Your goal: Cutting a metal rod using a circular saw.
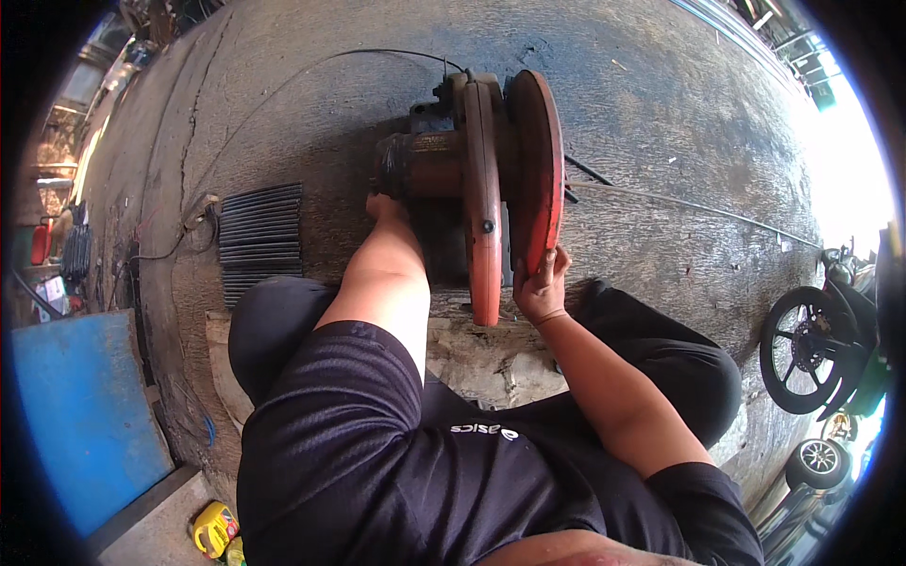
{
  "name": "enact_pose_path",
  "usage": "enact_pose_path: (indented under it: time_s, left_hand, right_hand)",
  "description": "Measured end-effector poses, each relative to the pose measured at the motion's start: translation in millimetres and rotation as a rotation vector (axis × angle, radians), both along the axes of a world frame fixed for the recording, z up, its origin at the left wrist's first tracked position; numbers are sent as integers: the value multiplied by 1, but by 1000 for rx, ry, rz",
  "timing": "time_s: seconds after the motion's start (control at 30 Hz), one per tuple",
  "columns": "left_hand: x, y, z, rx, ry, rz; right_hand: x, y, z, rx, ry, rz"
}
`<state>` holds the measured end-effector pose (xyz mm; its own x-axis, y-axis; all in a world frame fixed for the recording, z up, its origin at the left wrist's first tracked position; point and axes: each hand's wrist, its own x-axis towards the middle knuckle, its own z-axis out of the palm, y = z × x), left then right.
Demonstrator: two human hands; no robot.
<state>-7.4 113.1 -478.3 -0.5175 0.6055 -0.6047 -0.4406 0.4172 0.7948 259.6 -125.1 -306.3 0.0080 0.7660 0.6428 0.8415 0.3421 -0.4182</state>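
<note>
In front of me on the ground stands a cut-off saw [439, 174], with a dark motor body on its left. A long reddish handle [483, 255] runs down its middle, and to the right is a round red blade guard [545, 170]. My left hand [382, 206] reaches in low beside the motor body, its fingers mostly hidden. At the lower end of the guard, my right hand [541, 294] has its fingers curled against the red edge. A thin long rod [679, 209] extends rightward from behind the guard.
Left of the saw lies a row of several short dark rods [261, 236]. A cable [283, 85] curves over the rough ground. A blue panel [90, 415] and a yellow container [215, 528] are at lower left. A motorcycle [830, 330] stands at right.
</note>
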Motion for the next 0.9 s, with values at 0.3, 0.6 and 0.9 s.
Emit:
enact_pose_path:
  time_s: [0.3,0.6,0.9]
  left_hand:
    - [8,-6,18,1,-18,24]
    - [12,-13,33,-1,-36,44]
    - [-9,10,-24,-52,-150,22]
  right_hand:
    - [-1,0,-1,11,2,-9]
    - [-4,-1,5,1,-15,-73]
    - [-3,2,6,44,-69,-46]
